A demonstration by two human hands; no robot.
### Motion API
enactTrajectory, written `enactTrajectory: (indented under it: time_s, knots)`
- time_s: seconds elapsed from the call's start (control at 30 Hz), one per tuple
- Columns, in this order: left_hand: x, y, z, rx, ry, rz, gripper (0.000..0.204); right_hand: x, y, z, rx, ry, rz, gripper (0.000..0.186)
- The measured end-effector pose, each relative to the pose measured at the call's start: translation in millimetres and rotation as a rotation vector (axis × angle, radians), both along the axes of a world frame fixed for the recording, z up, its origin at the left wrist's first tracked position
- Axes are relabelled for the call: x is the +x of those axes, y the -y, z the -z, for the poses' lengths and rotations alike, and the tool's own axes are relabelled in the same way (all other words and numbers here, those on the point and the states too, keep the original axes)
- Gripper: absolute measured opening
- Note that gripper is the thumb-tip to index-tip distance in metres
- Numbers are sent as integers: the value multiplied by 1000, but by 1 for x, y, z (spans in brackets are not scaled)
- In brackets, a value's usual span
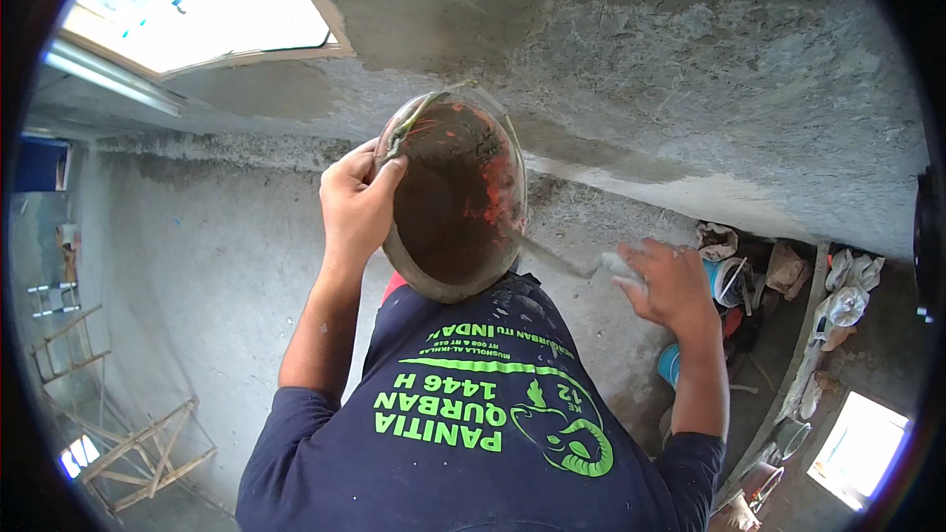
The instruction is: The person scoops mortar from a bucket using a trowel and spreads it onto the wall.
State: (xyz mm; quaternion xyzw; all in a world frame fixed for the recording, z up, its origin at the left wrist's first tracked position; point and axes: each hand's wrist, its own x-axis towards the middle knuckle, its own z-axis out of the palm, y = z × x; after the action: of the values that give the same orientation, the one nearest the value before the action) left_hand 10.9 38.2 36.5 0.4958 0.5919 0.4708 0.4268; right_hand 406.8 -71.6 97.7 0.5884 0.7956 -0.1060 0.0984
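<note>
before the dark shirt [345, 483], a smeared bowl [498, 187] is clasped at its rim by the left hand [359, 202], presumably for steadiness; a blurred trowel [552, 256] is grasped by the right hand [670, 283].

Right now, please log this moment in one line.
Left hand: holds round mortar-smeared red bowl by rim | right hand: holds grey trowel-like tool

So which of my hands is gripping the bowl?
Your left hand, clasping the rim of the bowl; your right hand is apart from it, holding a blurred trowel.
</note>
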Motion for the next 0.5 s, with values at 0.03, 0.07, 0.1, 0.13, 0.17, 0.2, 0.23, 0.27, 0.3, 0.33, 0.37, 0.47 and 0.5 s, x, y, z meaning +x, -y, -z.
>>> enactTrajectory:
  time_s: [0.03,0.07,0.1,0.13,0.17,0.2,0.23,0.27,0.3,0.33,0.37,0.47,0.5]
  knots:
    - [5,-1,-5,23,-63,-2,22,-3,-3,-10,2,5,-4,46]
    - [7,-1,-8,45,-128,-9,21,-8,-9,-22,-112,-19,-33,46]
    - [7,-2,-7,54,-133,-12,21,-11,-14,-28,-227,-43,-62,46]
    - [4,-2,-8,54,-134,-23,21,-3,-17,-16,-227,-42,-74,46]
    - [3,-4,-11,13,-142,-20,21,15,-14,4,-171,-328,-97,48]
    - [1,-5,-12,-26,-150,-18,21,29,-13,20,-110,-612,-122,50]
    - [-2,-4,-12,-18,-141,-23,21,36,-11,26,-104,-603,-129,50]
    - [-6,-1,-10,20,-124,-11,21,42,-5,29,-292,-786,160,50]
    - [-8,1,-7,64,-101,6,22,48,3,31,-470,-957,459,51]
    - [-9,3,-2,78,-71,12,23,54,13,41,-439,-948,455,51]
    - [-12,7,0,71,-69,13,24,60,25,53,-397,-1191,580,49]
    - [-16,13,12,121,-23,7,26,70,48,66,-178,-1578,629,47]
    - [-19,16,12,67,-1,4,27,69,50,66,-57,-1710,555,49]
